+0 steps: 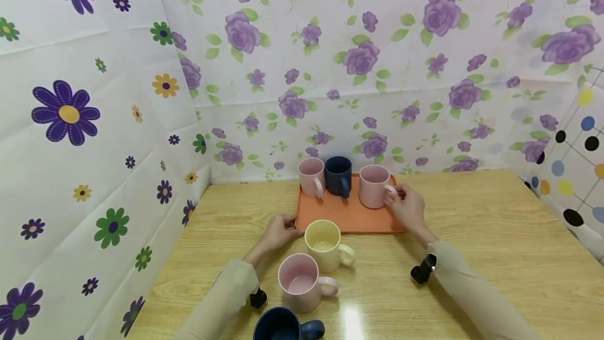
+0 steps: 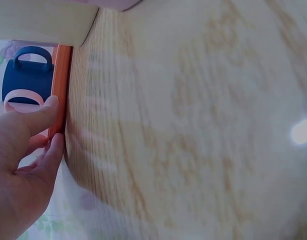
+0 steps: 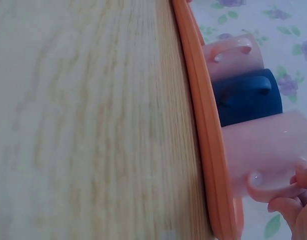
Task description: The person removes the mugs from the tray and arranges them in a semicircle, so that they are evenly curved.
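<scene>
An orange tray (image 1: 344, 219) lies at the back of the table with a pink mug (image 1: 311, 178) at its left corner and a dark blue mug (image 1: 338, 174) beside it. Farther right on the tray is another pink mug (image 1: 373, 189), its handle pointing right. My right hand (image 1: 408, 207) pinches that handle, as the right wrist view also shows. At the tray's front left corner, my left hand (image 1: 279, 231) grips the rim, thumb (image 2: 49, 102) on top and fingers below. The two mugs at the left stand close together.
In front of the tray, a yellow mug (image 1: 323, 244), a pink mug (image 1: 300, 282) and a dark blue mug (image 1: 282, 325) form a line toward me on the wooden table (image 1: 387, 287). Flowered cloth (image 1: 292, 67) hangs behind and at the left.
</scene>
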Demonstrator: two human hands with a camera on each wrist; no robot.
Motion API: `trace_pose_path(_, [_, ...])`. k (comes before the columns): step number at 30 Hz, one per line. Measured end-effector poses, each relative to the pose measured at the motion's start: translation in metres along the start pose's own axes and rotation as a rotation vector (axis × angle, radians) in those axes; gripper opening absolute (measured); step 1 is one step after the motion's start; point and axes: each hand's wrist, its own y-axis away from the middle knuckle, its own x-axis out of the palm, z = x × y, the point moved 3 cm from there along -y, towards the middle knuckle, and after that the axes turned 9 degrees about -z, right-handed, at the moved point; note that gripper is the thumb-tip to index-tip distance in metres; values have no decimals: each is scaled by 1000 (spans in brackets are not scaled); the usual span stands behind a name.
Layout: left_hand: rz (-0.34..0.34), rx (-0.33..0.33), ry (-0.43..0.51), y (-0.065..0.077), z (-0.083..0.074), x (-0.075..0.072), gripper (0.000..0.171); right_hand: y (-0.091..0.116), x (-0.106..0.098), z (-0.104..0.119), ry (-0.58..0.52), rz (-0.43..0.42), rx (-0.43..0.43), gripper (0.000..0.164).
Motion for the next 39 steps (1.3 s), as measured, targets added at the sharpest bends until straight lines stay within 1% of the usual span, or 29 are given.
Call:
trace_pose_path(3, [-3,-4,3,0,-1,0,47,1,-5,1,-10,1,1,12])
trace_pose_path(9, [5,11,3,0,0,0,48,1,-14,6,-31,10,33,12])
trace_pose_path(13, [8,13,-4,0,2,1,49,4,-21,11,-32,19,33,12])
trace_pose_path(20, [-1,15,-11,1,2,1,49,10,-32,18,-43,21,-10,10])
trace_pose_path(28, [-9,11,0,-1,1,2,49,17,-41,27,-61,48,-13,11])
trace_pose_path(32, [-9,13,0,-1,1,1,48,20,-44,33,-75,45,-35,11])
trace_pose_path(39, [-12,17,-5,-1,3,2,49,28,-49,42,-83,71,-79,11])
